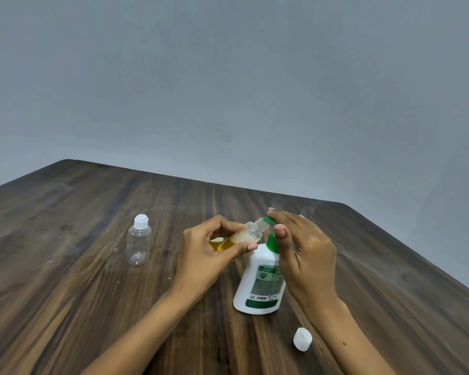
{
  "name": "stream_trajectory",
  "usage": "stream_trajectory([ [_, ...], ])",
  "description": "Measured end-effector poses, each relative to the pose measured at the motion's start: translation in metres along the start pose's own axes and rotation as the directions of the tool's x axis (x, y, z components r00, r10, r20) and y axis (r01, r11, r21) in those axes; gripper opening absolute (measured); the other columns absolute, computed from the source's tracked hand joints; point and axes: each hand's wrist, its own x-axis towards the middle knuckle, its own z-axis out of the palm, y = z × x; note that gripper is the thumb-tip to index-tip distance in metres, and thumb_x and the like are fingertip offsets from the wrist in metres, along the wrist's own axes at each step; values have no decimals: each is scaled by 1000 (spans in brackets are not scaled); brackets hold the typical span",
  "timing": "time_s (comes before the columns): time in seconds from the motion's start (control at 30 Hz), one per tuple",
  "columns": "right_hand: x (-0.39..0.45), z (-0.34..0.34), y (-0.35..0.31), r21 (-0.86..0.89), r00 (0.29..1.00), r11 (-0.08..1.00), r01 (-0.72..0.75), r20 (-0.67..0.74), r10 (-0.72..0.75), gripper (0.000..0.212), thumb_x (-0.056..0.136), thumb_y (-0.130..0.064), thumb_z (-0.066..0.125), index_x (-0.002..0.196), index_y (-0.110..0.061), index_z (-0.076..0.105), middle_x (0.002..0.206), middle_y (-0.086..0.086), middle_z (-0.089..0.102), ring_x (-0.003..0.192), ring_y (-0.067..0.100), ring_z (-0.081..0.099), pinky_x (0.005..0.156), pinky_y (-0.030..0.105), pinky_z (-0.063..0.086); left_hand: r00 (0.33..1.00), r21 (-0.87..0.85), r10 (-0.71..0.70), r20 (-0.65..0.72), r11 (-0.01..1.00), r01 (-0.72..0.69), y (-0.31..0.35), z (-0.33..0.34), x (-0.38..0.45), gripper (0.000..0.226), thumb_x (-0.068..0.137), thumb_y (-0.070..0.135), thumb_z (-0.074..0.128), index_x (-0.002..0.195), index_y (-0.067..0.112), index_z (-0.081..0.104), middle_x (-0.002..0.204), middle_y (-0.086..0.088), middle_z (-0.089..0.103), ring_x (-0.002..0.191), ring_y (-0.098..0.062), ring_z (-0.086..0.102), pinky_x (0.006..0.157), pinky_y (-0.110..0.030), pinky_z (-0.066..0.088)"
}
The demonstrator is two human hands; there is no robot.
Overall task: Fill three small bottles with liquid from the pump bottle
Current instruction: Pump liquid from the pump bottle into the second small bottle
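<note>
Wooden table (92, 266) bears pump bottle (260, 282) labelled, seemingly, "ORIGINAL".

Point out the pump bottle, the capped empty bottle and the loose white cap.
pump bottle (260, 280): head view, on its white body at the label.
empty bottle (138, 246): head view, on its clear body below the cap.
loose cap (302, 339): head view, on its side wall.
</note>
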Motion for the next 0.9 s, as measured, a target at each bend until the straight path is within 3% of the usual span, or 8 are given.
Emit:
stream_trajectory([
  [0.23, -8, 6, -1, 23, 998, 998, -55, 15, 55, 72, 99, -61, 22, 102, -12, 75, 102, -1, 73, 91, 14, 68, 71, 28, 54, 1000, -22, -17, 1, 1000, 17, -4, 1, 0, 25, 62, 25, 88, 80, 17, 72, 84, 10, 75, 83, -6, 71, 76, -15, 53],
  [0.4, 1, -1, 0, 27, 1000, 1000, 4, 1, -4, 70, 101, -57, 21, 99, -12, 75, 101, 0, 73, 90, 16, 68, 77, 35, 56, 1000, -22, -17, 2, 1000, 17, -3, 0, 0, 26, 62, 28, 87, 80, 16, 72, 84, 12, 75, 83, -4, 71, 76, -13, 52],
  [0.57, -8, 9, -1, 47, 997, 996, -75, 12, 74, 72, 99, -60, 22, 101, -11, 75, 100, 0, 73, 89, 16, 69, 70, 26, 54, 1000, -15, -21, -14, 1000, 21, -5, -1, 0, 25, 64, 19, 90, 78, 24, 70, 84, 11, 75, 84, -7, 71, 77, -15, 53],
  [0.73, 1, 0, 0, 38, 999, 999, -31, 12, 30, 70, 100, -58, 21, 101, -12, 74, 101, 0, 73, 90, 18, 69, 76, 37, 56, 1000, -9, -18, -6, 1000, 18, -4, -1, -1, 25, 63, 21, 90, 80, 19, 72, 85, 11, 75, 84, -5, 71, 77, -15, 53],
  [0.9, -8, 5, -1, 12, 997, 999, -45, 62, 45, 69, 99, -59, 24, 106, -11, 73, 104, 1, 72, 93, 17, 68, 75, 28, 53, 1000, -1, -30, -7, 1000, 30, -5, -1, 0, 25, 63, 20, 90, 80, 17, 72, 85, 10, 75, 84, -6, 71, 77, -15, 54],
])
